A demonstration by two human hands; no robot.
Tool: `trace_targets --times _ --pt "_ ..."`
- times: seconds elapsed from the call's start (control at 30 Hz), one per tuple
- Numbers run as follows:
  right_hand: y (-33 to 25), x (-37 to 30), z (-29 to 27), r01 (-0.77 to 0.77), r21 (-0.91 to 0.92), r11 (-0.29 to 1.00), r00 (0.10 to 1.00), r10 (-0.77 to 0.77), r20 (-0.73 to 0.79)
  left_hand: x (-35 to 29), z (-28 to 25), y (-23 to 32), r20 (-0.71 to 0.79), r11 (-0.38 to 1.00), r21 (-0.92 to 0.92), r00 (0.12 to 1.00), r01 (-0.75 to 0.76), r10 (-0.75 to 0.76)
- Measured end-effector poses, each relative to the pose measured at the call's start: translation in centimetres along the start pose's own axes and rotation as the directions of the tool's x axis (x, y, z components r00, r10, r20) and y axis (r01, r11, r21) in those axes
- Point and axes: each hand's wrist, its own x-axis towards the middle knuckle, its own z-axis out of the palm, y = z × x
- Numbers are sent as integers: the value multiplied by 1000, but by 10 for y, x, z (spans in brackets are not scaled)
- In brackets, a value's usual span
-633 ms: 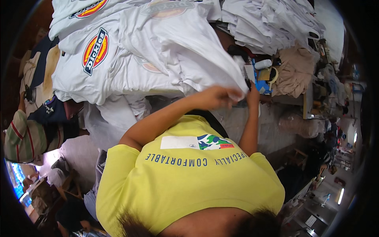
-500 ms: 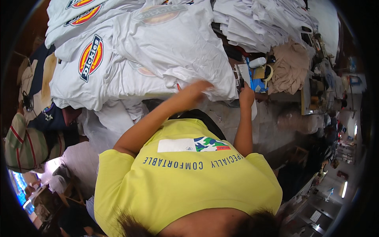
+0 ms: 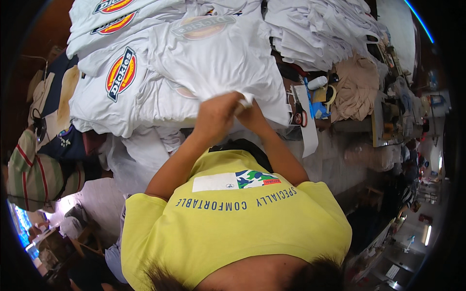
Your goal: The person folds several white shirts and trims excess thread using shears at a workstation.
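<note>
My left hand (image 3: pixel 216 115) and my right hand (image 3: pixel 253 117) meet at the near edge of a white T-shirt (image 3: pixel 213 60). Both are closed on its cloth, which is pulled up into folds between them. A faint print shows through the top of this shirt. Beneath and to the left lies another white T-shirt (image 3: pixel 92 102) with a red, yellow and dark oval print. To the right of my right hand, a pair of scissors (image 3: pixel 300 115) with dark red handles rests on a white strip of card (image 3: pixel 309 138). My fingertips are partly hidden by the hands and cloth.
More printed white shirts (image 3: pixel 87 48) are stacked at the far left. A tall pile of white garments (image 3: pixel 315 34) stands at the back right, beside a heap of beige cloth (image 3: pixel 357 87). A tape roll (image 3: pixel 331 95) lies before it. A striped bag (image 3: pixel 36 169) is at left.
My right hand has let go of the scissors, leaving them on the card, and moved left to the shirt. My left hand has shifted slightly left; the shirt's edge is now gathered up.
</note>
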Motion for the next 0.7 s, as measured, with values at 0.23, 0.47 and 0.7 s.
trace_targets --times 0.23,0.47,0.7 --pt "-4 58 -9 -1 139 990 992 18 -124 -33 -94 37 526 904 -379 850 200 33" --pt "-43 112 -45 207 458 864 936 -38 -350 -13 7 -21 829 852 -86 512 517 -226" --pt "-30 70 -41 219 589 778 919 39 -392 -15 31 -99 -629 965 -72 763 -251 151"
